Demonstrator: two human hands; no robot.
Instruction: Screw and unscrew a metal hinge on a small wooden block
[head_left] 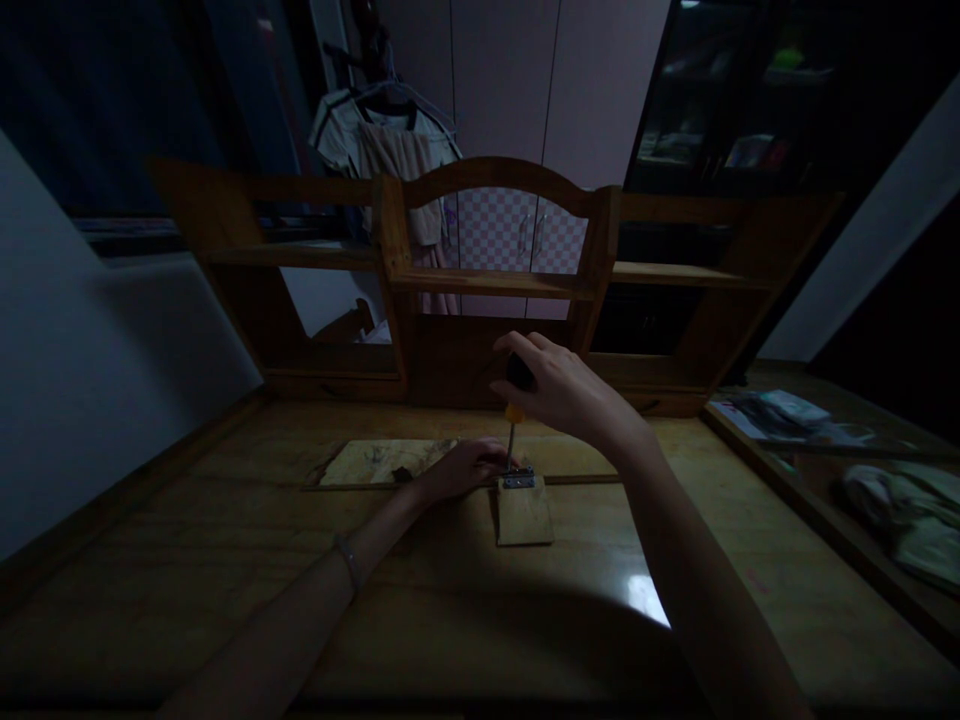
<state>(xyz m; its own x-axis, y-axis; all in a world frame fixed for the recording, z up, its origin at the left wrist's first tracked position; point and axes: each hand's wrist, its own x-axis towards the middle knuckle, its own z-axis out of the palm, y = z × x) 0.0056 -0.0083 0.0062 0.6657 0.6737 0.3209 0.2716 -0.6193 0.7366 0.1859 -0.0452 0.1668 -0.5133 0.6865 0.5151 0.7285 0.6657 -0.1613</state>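
A black-and-yellow screwdriver [514,411] is gripped nearly upright in the right hand's [559,385] fingers, over a silvery metal hinge [519,482] positioned at a small square wooden board's [525,518] edge on the table [592,570]. Screw seating and the left hand's [476,460] grip cannot be told.

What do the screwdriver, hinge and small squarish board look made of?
Screwdriver: slim grey shaft, probably metal; black-and-yellow handle, likely plastic. Hinge: likely bare metal, from its silvery sheen. Small board: seemingly matte wood, by its yellowish-tan face; dim light leaves any varnish uncertain.
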